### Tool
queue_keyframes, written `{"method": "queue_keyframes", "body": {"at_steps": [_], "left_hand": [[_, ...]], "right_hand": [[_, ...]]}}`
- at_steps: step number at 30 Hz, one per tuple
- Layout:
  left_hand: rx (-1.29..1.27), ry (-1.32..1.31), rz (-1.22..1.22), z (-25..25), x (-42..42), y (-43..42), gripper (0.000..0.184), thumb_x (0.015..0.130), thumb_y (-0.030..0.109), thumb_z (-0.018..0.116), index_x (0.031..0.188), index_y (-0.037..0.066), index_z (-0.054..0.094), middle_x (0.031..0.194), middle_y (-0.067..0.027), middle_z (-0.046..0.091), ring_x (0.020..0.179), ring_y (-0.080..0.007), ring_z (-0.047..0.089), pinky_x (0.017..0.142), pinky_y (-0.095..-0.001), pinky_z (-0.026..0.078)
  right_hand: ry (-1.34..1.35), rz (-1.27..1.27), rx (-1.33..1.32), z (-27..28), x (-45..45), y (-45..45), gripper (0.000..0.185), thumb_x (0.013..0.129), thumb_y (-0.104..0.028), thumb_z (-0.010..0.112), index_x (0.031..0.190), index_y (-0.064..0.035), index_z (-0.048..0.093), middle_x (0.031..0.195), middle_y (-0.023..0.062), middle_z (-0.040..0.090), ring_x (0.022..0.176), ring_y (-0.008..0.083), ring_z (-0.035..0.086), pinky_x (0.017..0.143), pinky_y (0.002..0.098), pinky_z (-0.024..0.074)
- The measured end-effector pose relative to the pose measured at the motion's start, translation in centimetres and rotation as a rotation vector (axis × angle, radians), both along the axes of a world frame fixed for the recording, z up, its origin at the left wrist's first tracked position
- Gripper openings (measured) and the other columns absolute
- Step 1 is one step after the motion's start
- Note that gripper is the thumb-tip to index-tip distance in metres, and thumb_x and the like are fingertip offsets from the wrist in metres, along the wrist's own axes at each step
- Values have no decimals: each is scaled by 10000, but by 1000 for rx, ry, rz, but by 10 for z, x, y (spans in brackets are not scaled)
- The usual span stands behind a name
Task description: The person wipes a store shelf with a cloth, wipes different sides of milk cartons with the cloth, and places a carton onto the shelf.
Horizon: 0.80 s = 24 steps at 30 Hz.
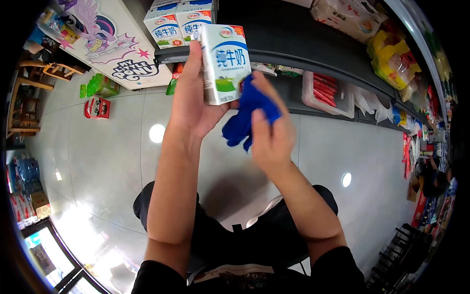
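My left hand [193, 100] is closed around the left side and lower edge of a white, blue and green milk carton [226, 59], held upright with its printed front facing me. In my right hand [274, 130] is a bunched blue cloth [252, 108], its lower folds hanging loose. The cloth meets the lower right edge of the carton. Part of that edge is hidden behind the cloth and fingers. Just behind the carton, more milk cartons [166, 30] of the same print stand on the dark shelf [274, 29].
A white panel with cartoon prints [112, 44] stands left of the shelf. Below the shelf sits a clear bin [345, 103] with red packets. Yellow bags [394, 54] lie at the right. A red box [97, 108] and a green package [102, 85] rest on the tiled floor [107, 147].
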<state>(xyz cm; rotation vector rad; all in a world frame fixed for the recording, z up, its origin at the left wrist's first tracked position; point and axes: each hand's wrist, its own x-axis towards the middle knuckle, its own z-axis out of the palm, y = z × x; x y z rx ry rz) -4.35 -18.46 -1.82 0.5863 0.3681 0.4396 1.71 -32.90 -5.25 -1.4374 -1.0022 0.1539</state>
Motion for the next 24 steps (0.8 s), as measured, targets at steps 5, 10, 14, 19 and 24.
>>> {"method": "queue_keyframes", "body": {"at_steps": [5, 10, 14, 19, 24], "left_hand": [[-53, -123, -57, 4, 0, -4, 623, 994, 596, 348, 1371, 114, 468, 1191, -100, 618, 1008, -264, 627, 797, -433, 529], [265, -115, 53, 2, 16, -31, 591, 1046, 468, 328, 1524, 127, 265, 1336, -109, 523, 1166, -194, 557, 975, -312, 465], [503, -121, -48, -8, 17, -38, 706, 1014, 520, 384, 1548, 98, 195, 1392, -123, 480, 1252, -197, 484, 1063, -305, 363], [920, -153, -132, -7, 7, -33, 846, 921, 523, 595, 1536, 66, 238, 1431, -140, 446, 1297, -223, 436, 1096, -322, 319], [860, -23, -204, -9, -1, -27, 779, 878, 435, 691, 1482, 60, 373, 1327, -134, 486, 1186, -211, 485, 1029, -314, 377]], "right_hand": [[372, -137, 48, 23, -6, -4, 372, 1011, -107, 420, 1340, 50, 493, 1432, 179, 467, 1250, 240, 500, 1024, 327, 408], [-3, -208, 61, 8, -14, 8, 422, 991, -126, 487, 1367, 66, 472, 1454, 262, 430, 1365, 345, 414, 1077, 368, 356], [444, -187, 49, 32, 0, 4, 427, 1048, -191, 418, 1403, 47, 431, 1409, 129, 494, 1265, 154, 474, 1070, 284, 360], [323, -246, 220, 46, 41, -4, 359, 1035, -226, 473, 1297, 1, 566, 1247, 111, 602, 1096, 134, 551, 964, 264, 421], [83, -88, 57, 50, 44, -12, 305, 931, -106, 546, 1200, 21, 613, 1233, 163, 598, 1101, 232, 579, 963, 311, 435]]}}
